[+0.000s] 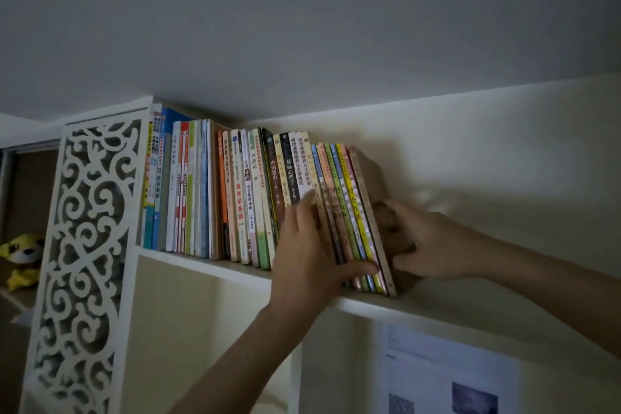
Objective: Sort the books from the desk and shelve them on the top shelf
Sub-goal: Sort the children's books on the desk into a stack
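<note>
Head view: my left hand (309, 252) pressing thin books (349, 212) upright on top shelf (208, 267), fingers straight; right hand (433, 242) gripping outermost cover, steadying leaning row.

Your books (235, 191): colourful row mid-frame, spines out, on white top shelf (437, 307); left ones upright, right-end thin ones leaning left.
</note>
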`<state>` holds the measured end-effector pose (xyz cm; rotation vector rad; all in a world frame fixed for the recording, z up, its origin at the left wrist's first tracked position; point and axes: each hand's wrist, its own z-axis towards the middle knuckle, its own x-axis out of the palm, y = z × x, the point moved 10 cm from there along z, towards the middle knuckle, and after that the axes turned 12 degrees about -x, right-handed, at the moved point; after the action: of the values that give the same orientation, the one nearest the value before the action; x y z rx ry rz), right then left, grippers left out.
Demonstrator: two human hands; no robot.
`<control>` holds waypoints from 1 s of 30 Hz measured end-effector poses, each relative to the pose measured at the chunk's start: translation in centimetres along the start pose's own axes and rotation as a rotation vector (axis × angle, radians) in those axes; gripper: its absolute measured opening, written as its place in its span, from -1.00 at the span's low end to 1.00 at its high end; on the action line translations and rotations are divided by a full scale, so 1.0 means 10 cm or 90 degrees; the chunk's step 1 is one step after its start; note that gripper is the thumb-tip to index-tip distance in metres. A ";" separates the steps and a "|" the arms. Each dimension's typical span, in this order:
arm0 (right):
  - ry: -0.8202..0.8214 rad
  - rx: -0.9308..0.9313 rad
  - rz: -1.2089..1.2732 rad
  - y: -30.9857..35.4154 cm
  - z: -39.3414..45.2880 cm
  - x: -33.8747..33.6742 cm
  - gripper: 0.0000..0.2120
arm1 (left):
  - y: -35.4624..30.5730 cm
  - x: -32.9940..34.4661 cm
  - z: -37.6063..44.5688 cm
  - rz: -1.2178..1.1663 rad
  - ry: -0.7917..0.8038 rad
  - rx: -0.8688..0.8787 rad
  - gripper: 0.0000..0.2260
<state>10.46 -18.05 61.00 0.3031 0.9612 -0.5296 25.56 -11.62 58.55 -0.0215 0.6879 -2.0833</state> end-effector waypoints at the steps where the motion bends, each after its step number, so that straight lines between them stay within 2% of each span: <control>1: 0.025 -0.008 0.037 0.11 -0.05 0.05 -0.19 | 0.03 -0.06 0.00 -0.017 -0.016 0.004 0.10; 3: 0.042 -0.015 0.111 0.19 -0.11 0.10 -0.17 | 0.06 -0.13 0.02 -0.022 -0.011 0.044 0.09; 6: 0.066 -0.008 0.326 0.23 -0.15 0.16 -0.25 | -0.04 0.01 -0.01 0.052 0.074 0.138 -0.02; 7: 0.070 -0.016 0.316 0.22 -0.15 0.16 -0.18 | -0.03 0.07 -0.02 0.067 0.103 0.138 -0.03; 8: 0.067 -0.028 0.235 0.20 -0.13 0.15 -0.05 | -0.02 0.12 -0.01 0.080 0.119 0.129 -0.03; 10: 0.040 -0.029 0.096 0.13 -0.05 0.17 0.15 | 0.00 0.16 0.02 0.136 0.094 0.128 -0.03; 14: -0.019 0.007 0.066 -0.04 0.03 0.26 0.20 | -0.14 0.18 0.13 0.315 0.048 0.122 -0.04; 18: -0.022 0.048 0.110 -0.21 -0.03 0.28 0.26 | -0.17 0.24 0.10 0.330 0.091 0.118 0.02; 20: -0.007 0.059 0.122 -0.24 -0.03 0.29 0.32 | -0.18 0.25 0.08 0.328 0.101 0.152 0.02; 23: -0.018 0.027 0.136 -0.19 0.08 0.26 0.18 | -0.23 0.34 0.05 0.368 0.137 0.192 -0.03; 25: -0.022 0.024 0.148 -0.18 0.16 0.28 0.10 | -0.29 0.36 0.06 0.422 0.118 0.205 -0.05; 27: -0.015 0.038 0.113 -0.17 0.22 0.30 0.11 | -0.36 0.36 0.09 0.464 0.081 0.210 -0.09; 30: -0.017 0.056 0.063 -0.15 0.23 0.30 0.09 | -0.40 0.40 0.10 0.496 0.083 0.197 -0.13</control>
<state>12.63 -21.27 59.70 0.4202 0.8941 -0.4852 20.41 -13.46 60.42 0.4849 0.3529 -1.4150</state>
